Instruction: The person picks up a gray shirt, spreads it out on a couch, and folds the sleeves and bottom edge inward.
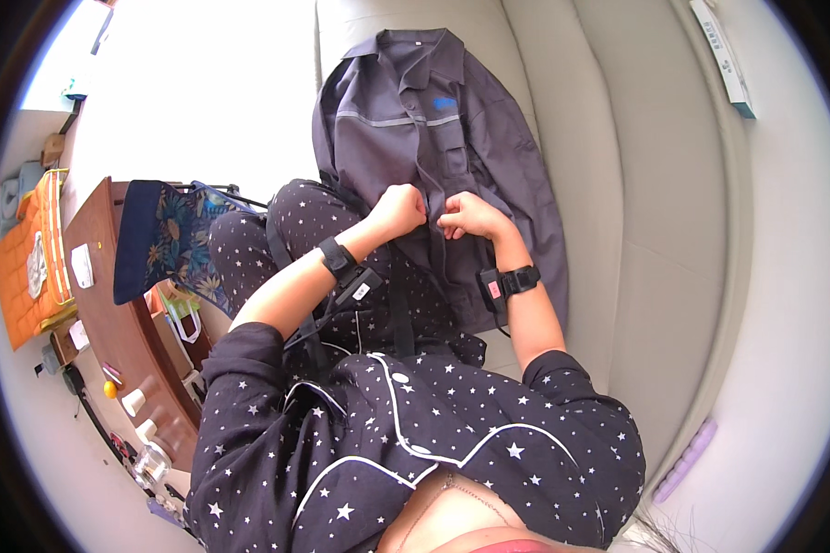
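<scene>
A dark grey work jacket (387,147) lies front side up, its collar at the far end. A pale stripe crosses its chest, and a small blue mark sits above the pocket on the right. My left hand (400,211) is closed at the front edge, about halfway down the jacket. Just to its right, my right hand (471,217) has curled fingers, pinching at the same front opening. What lies between the fingertips is too small to make out. Each wrist wears a black strapped device, the left one (349,269) and the right one (507,284).
The jacket rests on a beige sofa (655,221). My legs in star-print trousers (314,207) are at its left. Further left stand a folding chair with patterned fabric (171,226), a brown table (111,276) and an orange cushion (32,263). A white box (724,60) lies along the right edge.
</scene>
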Tool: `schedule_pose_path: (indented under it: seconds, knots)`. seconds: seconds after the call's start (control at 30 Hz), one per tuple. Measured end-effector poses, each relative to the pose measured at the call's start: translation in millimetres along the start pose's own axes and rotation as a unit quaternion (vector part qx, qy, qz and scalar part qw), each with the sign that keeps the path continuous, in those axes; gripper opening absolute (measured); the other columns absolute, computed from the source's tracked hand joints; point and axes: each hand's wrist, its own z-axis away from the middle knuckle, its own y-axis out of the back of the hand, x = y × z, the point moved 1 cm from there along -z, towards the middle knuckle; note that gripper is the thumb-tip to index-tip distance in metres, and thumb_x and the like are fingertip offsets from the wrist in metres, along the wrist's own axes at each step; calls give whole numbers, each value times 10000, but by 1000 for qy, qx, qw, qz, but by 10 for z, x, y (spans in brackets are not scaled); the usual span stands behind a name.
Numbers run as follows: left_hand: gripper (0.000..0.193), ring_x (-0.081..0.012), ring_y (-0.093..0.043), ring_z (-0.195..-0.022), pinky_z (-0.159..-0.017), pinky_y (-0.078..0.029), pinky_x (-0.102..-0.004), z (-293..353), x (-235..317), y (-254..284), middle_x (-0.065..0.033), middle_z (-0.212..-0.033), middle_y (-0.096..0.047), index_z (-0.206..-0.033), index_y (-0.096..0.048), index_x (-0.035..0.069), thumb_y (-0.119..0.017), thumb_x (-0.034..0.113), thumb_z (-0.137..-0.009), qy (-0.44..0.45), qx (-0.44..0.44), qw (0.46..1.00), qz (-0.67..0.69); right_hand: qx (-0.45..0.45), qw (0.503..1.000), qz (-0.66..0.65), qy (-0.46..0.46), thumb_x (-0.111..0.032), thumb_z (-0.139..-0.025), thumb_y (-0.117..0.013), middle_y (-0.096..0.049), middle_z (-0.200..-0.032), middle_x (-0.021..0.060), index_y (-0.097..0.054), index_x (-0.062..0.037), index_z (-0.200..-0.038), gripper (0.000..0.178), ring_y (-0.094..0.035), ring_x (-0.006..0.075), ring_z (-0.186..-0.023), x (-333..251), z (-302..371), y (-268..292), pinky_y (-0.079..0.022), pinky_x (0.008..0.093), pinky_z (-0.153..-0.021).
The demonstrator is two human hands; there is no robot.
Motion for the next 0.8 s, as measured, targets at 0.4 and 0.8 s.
schedule_pose_path:
  seconds: [0.4,0.8]
  knots:
    - [103,-131,-603,-568,-563,-476,-255,-154,-62,293,-86,-604,-623,-698,-632,-6,-650,83,-650,-11,79,991,104,266,957,-73,85,-120,-802,-521,-548,-625,21,-553,9,-724,154,-523,97,-520,3,-179,190,-450,249,-470]
    - [89,-64,-554,-597,-559,-445,-200,58,-181,335,-12,-668,-609,-795,-616,-8,-650,67,-759,-8,83,949,305,241,949,94,179,-108,-738,-581,-576,-630,34,-571,25,-744,133,-527,87,-554,-506,-195,151,-442,272,-510]
